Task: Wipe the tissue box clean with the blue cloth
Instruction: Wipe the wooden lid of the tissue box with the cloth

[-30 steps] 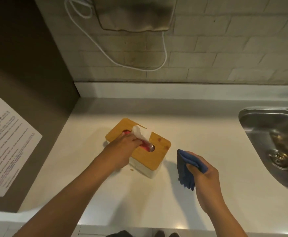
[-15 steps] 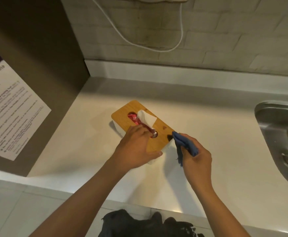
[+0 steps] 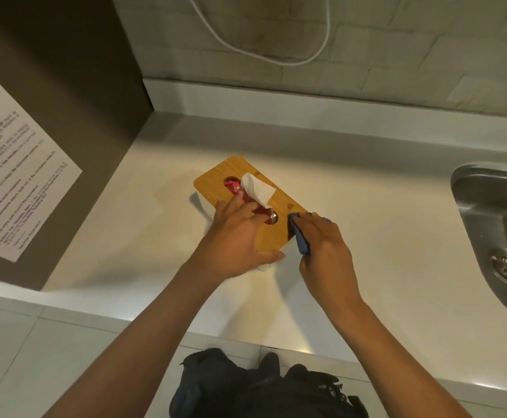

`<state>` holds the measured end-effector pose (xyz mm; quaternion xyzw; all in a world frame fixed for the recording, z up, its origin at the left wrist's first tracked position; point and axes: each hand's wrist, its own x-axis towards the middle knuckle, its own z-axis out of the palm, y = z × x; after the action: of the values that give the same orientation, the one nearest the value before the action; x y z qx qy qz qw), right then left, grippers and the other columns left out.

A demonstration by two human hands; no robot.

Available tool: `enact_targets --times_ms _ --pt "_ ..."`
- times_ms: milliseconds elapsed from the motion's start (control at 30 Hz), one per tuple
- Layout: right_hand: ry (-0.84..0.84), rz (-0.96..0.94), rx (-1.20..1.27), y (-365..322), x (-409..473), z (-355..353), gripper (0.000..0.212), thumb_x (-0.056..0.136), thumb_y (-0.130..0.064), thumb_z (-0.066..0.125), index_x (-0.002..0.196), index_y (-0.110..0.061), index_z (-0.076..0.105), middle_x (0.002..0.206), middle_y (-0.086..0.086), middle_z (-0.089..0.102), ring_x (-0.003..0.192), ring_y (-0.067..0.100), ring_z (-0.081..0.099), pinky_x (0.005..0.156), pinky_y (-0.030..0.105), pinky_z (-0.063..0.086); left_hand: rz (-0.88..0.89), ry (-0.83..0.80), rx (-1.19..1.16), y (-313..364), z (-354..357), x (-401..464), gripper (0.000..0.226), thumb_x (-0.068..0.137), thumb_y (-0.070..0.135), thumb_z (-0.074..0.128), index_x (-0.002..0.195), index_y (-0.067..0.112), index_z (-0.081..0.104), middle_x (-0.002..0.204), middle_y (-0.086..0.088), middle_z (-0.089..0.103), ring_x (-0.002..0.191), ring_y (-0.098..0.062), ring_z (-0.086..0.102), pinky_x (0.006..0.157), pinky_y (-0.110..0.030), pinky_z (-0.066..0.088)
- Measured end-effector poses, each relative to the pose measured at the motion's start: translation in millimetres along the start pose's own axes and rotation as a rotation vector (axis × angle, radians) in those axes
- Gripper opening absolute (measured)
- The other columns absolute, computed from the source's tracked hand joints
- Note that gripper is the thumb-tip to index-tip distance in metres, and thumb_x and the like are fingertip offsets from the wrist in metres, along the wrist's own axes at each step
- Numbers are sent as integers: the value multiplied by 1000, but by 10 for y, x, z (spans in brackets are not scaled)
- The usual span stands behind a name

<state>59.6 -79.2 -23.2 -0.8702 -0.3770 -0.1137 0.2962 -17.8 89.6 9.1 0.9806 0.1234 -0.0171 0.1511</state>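
The tissue box (image 3: 216,182) has a wooden lid and white sides and sits on the pale counter, with a white tissue (image 3: 256,190) sticking out of a red-lined slot. My left hand (image 3: 235,245) grips the near end of the box, thumb along its front edge and fingers on the lid. My right hand (image 3: 326,247) is closed around the bunched blue cloth (image 3: 300,241), which presses against the box's right near corner. The near part of the box is hidden under my hands.
A steel sink (image 3: 499,224) with a drain is set into the counter (image 3: 366,212) at the right. A dark panel with a printed notice (image 3: 14,188) stands at the left. A white cable (image 3: 264,52) hangs on the tiled wall behind.
My right hand has carried the blue cloth left from the open counter onto the box's right corner. My left hand has slid from the slot to the box's near end.
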Motion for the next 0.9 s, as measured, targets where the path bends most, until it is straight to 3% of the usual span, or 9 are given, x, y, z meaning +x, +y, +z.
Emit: enact_targets --times_ms 100,200,333,433,533,600,800,900 --pt "18 -23 -10 -24 41 -38 49 61 13 82 105 -4 71 99 14 71 87 33 68 82 33 51 -123 3 105 14 -5 -50 87 76 83 54 146 30 46 160 4 31 153 -31 10 120 -61 1" --pt "32 -65 -12 -77 150 3 43 55 17 81 92 -4 72 86 13 71 75 31 67 71 38 56 -159 -44 59 65 -30 -42 87 79 79 57 148 29 42 163 2 28 153 -38 10 120 -60 2" --pt "-17 -107 -31 -167 75 84 46 49 9 89 91 1 74 88 16 73 77 34 71 74 45 55 -127 -30 -32 0 -6 -25 83 78 73 65 145 27 47 160 1 34 152 -39 11 124 -54 12" --pt "-134 -140 18 -89 -41 -28 50 52 11 86 99 -1 73 102 15 72 92 32 70 84 41 53 -103 -21 -97 -108 17 -87 85 76 71 69 145 28 47 161 4 32 154 -33 6 123 -48 17" --pt "-98 -92 18 -7 104 -81 36 62 8 85 93 -7 75 93 10 74 84 29 71 84 25 47 -120 -66 -98 -122 -12 -118 89 77 70 69 150 30 39 166 6 21 156 -29 -2 123 -48 18" --pt "-69 -45 1 -84 195 15 33 64 7 83 94 -5 75 92 10 74 84 30 70 87 26 40 -113 -68 -95 -113 -21 -98 88 77 70 70 149 30 41 166 5 23 156 -30 -1 123 -50 21" --pt "-162 -134 28 -220 -107 59 47 60 9 83 105 -1 73 108 14 70 100 30 67 98 25 41 -93 -30 -163 -279 4 -73 84 69 68 77 140 33 49 161 11 34 156 -27 4 119 -50 30" --pt "-84 -55 15 -110 -27 -3 33 72 -3 81 104 -5 74 105 10 72 96 29 69 98 28 38 -101 -55 -144 -280 0 -68 84 71 69 75 142 34 47 163 10 29 156 -25 0 120 -49 26"
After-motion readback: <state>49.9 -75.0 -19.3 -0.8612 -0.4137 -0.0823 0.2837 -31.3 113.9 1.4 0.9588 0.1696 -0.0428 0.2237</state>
